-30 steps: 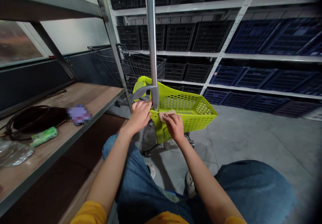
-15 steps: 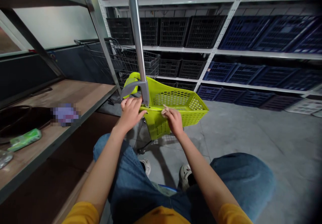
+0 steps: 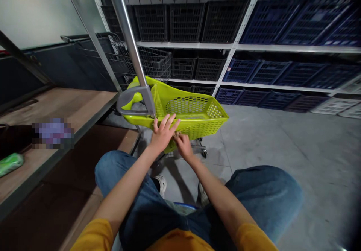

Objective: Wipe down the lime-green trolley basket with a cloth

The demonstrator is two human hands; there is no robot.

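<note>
A lime-green shopping cart (image 3: pixel 197 127) with a perforated basket stands in front of my knees. My left hand (image 3: pixel 163 133) lies with its fingers spread over the near rim of the basket, just right of the grey handle bracket (image 3: pixel 135 111). Pinched in my right hand (image 3: pixel 184 146) is a small beige cloth (image 3: pixel 176 134), pressed against the outer near side of the basket below the rim. Most of the cloth is hidden by my fingers. A metal pole (image 3: pixel 126 32) rises from the bracket.
On the left is a wooden shelf (image 3: pixel 98 99) holding a green packet (image 3: pixel 11 163) and a blurred purple item (image 3: pixel 55 131). A wire cart (image 3: pixel 158 64) stands behind the green one. White racks (image 3: pixel 234 46) carry black crates (image 3: pixel 186 22) and blue crates (image 3: pixel 270 21). Grey floor (image 3: pixel 259 138) lies to the right.
My left hand has left the grey bracket and moved right along the rim. My right hand has moved down the basket's near side with the cloth. The view has shifted slightly.
</note>
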